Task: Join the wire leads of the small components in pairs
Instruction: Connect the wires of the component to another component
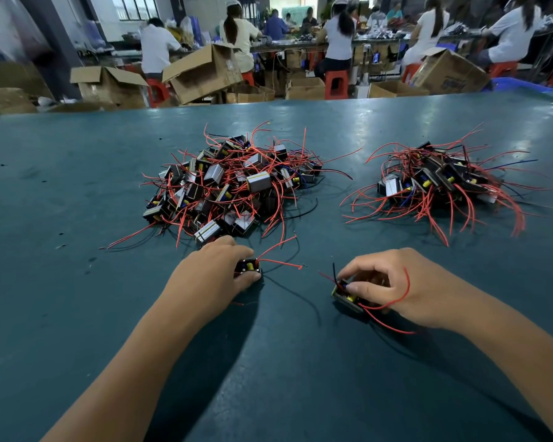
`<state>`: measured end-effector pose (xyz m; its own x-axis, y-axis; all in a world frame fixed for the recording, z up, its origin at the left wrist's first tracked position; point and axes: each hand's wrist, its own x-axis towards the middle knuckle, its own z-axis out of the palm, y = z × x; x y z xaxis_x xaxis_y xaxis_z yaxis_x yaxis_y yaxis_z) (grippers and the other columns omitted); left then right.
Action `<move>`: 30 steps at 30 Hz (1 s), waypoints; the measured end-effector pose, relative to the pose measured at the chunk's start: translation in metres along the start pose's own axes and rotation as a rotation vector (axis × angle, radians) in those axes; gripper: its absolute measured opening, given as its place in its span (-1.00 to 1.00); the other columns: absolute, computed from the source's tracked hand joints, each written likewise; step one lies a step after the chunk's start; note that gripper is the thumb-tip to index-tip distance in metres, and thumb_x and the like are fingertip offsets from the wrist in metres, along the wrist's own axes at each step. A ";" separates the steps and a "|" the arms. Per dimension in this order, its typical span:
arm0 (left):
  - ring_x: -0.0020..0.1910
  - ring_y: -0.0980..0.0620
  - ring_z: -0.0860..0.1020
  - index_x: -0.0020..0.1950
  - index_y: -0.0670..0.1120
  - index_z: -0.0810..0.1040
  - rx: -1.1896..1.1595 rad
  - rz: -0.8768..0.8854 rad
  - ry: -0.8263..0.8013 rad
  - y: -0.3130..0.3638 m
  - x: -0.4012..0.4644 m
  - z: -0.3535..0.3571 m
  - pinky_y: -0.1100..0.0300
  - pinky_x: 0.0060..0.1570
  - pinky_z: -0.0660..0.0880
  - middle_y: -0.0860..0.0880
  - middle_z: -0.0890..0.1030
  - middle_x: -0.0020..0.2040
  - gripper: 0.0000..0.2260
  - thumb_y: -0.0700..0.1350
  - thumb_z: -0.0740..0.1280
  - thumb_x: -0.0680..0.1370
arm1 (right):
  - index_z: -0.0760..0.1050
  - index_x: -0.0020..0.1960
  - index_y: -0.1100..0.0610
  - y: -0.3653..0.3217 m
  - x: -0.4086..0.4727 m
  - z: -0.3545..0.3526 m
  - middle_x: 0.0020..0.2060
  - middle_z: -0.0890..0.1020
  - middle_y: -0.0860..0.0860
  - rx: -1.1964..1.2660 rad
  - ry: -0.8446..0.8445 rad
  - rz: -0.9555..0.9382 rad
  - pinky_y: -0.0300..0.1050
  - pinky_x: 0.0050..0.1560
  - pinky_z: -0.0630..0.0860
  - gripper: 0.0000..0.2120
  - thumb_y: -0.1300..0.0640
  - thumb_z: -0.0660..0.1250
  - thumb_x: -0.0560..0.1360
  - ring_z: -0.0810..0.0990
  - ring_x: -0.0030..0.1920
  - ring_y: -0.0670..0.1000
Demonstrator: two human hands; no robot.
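Lower centre on the desk (77,186), left hand (213,269) grips one component (248,267), right hand (393,285) grips another (345,295), hands apart

Table (77,186): larger component pile (227,183) centre-left, smaller pile (434,183) right, well apart. Nearer: left hand (217,269) and right hand (393,282), one component under each.

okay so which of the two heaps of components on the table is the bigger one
The left pile, just beyond the left hand. It holds visibly more components and spreads wider than the right pile, which is smaller and mostly trailing red wires.
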<state>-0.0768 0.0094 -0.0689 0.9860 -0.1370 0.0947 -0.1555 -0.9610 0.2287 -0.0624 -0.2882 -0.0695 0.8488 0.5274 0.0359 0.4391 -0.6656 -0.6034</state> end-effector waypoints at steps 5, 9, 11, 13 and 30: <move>0.04 -0.01 0.56 0.24 -0.03 0.61 -0.116 0.097 0.242 0.006 -0.003 -0.007 -0.03 0.07 0.52 0.07 0.56 0.09 -0.75 0.01 0.37 0.60 | 0.66 0.05 -0.14 -0.003 0.001 0.005 -0.17 0.61 -0.19 -0.063 0.017 0.001 -0.30 -0.10 0.45 -0.88 -0.03 0.40 0.53 0.56 -0.11 -0.22; -0.14 0.08 0.56 0.00 -0.07 0.67 -0.353 0.263 0.462 0.026 -0.011 -0.016 0.18 -0.09 0.49 0.11 0.59 -0.12 -0.95 -0.19 0.42 0.57 | 0.65 0.09 -0.05 -0.002 0.003 -0.011 -0.14 0.67 -0.19 0.001 0.310 0.060 -0.42 -0.06 0.45 -0.84 0.11 0.37 0.56 0.60 -0.12 -0.25; -0.33 0.15 0.49 -0.08 -0.03 0.65 -0.687 0.270 0.299 0.036 -0.017 -0.020 0.29 -0.28 0.43 0.14 0.59 -0.24 -0.96 -0.15 0.43 0.56 | 0.63 0.08 0.01 -0.011 -0.001 -0.028 -0.18 0.68 -0.09 0.127 0.591 0.054 -0.25 -0.04 0.56 -0.85 0.19 0.34 0.57 0.64 -0.19 -0.15; -0.42 0.10 0.42 -0.09 -0.10 0.62 -1.052 0.249 -0.115 0.044 -0.024 -0.023 0.29 -0.43 0.37 0.04 0.61 -0.27 -0.92 -0.12 0.40 0.57 | 0.59 0.07 0.03 -0.031 -0.011 -0.045 -0.17 0.68 0.00 0.283 0.800 -0.093 -0.22 -0.10 0.60 -0.86 0.20 0.31 0.58 0.67 -0.19 -0.06; -0.27 0.00 0.58 0.30 -0.32 0.45 -1.171 0.244 -0.944 0.083 -0.047 0.003 0.24 -0.32 0.61 -0.18 0.59 0.04 -0.73 -0.18 0.25 0.67 | 0.52 0.03 -0.01 -0.047 -0.008 0.020 -0.08 0.60 -0.11 -0.329 0.096 0.120 -0.02 0.03 0.48 -0.88 -0.02 0.34 0.54 0.57 -0.02 -0.01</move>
<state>-0.1358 -0.0642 -0.0572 0.5356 -0.7938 -0.2880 0.1743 -0.2298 0.9575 -0.0953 -0.2504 -0.0570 0.9170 0.3936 0.0646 0.3927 -0.8622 -0.3201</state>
